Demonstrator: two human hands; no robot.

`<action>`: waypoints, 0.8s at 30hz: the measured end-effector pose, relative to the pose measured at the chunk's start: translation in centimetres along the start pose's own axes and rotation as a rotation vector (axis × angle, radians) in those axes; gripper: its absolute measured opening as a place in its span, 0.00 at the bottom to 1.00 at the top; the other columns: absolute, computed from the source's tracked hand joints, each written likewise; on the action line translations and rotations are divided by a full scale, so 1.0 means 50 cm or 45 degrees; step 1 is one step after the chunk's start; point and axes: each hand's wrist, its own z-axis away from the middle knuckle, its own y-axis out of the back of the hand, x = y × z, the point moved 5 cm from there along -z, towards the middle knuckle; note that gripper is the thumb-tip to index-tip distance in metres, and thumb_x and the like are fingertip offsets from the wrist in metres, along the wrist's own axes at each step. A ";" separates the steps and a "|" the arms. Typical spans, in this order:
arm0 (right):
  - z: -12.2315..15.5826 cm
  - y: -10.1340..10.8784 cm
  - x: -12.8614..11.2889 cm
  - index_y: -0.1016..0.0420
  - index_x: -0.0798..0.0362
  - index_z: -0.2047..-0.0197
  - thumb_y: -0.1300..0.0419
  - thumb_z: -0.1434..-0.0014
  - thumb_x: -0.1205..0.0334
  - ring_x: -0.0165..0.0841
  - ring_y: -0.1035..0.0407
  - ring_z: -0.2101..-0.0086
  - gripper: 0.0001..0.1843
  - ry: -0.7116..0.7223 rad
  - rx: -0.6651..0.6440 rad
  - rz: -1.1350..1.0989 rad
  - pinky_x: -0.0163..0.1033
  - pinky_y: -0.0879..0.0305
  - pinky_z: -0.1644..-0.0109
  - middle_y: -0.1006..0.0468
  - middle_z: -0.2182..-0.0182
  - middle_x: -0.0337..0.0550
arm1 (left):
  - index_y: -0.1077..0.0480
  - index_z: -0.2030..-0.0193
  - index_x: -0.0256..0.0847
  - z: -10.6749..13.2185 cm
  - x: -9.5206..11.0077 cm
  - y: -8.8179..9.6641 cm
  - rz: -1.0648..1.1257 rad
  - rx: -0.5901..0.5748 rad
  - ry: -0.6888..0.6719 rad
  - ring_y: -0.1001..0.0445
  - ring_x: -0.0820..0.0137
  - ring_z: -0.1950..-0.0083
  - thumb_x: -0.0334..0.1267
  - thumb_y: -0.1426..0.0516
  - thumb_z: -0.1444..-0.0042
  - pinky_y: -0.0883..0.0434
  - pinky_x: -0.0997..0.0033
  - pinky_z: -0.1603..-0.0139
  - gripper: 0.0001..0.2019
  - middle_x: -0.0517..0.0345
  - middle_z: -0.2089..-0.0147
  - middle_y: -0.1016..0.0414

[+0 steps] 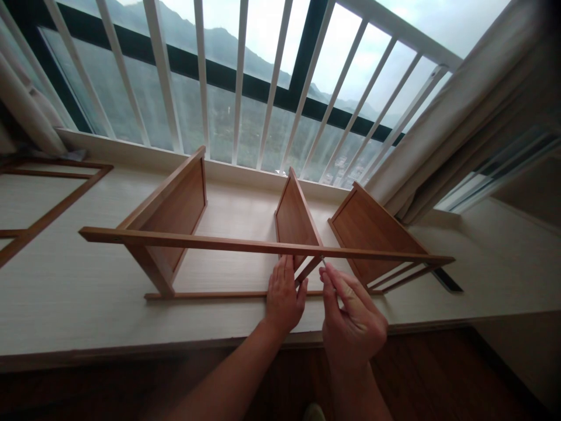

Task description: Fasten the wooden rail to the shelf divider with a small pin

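Note:
A wooden shelf rack lies on its side, with a long rail (236, 244) running across its upper edge. Three panels stand upright beneath the rail: the left shelf (175, 219), the middle shelf (295, 216) and the right shelf (377, 237). My left hand (284, 295) grips the near end of the middle shelf, fingers on its left and thumb on its right. Closed in a pinch, my right hand (353, 310) holds a thin metal piece (323, 261) against the rail at the middle shelf's joint. Its kind is mostly hidden by my fingers.
The rack rests on a pale window ledge (87, 292) whose front edge drops to a dark floor. Another wooden frame (56, 216) lies at the left. Behind stand a white railing (241, 88) and window; beige curtains (438, 134) hang on both sides.

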 end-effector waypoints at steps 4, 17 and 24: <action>-0.007 0.005 0.001 0.19 0.50 0.49 0.36 0.40 0.71 0.31 0.21 0.63 0.16 -0.084 -0.037 0.077 0.35 0.25 0.55 0.16 0.60 0.43 | 0.56 0.26 0.36 -0.002 0.003 0.005 -0.005 0.011 -0.011 0.42 0.53 0.28 0.43 0.49 0.33 0.37 0.47 0.32 0.33 0.36 0.29 0.41; -0.042 0.004 0.006 0.22 0.53 0.74 0.45 0.34 0.49 0.26 0.36 0.81 0.23 -0.612 -0.584 0.218 0.35 0.44 0.72 0.29 0.84 0.35 | 0.55 0.26 0.34 -0.004 0.007 0.010 0.044 -0.003 -0.010 0.41 0.53 0.29 0.42 0.49 0.33 0.38 0.47 0.32 0.33 0.35 0.29 0.41; -0.039 -0.015 0.016 0.40 0.54 0.82 0.48 0.34 0.44 0.25 0.49 0.81 0.30 -0.770 -0.635 0.121 0.36 0.55 0.75 0.42 0.86 0.33 | 0.58 0.26 0.34 -0.005 0.008 0.013 0.063 -0.026 -0.024 0.42 0.53 0.28 0.42 0.49 0.34 0.38 0.46 0.31 0.34 0.35 0.29 0.42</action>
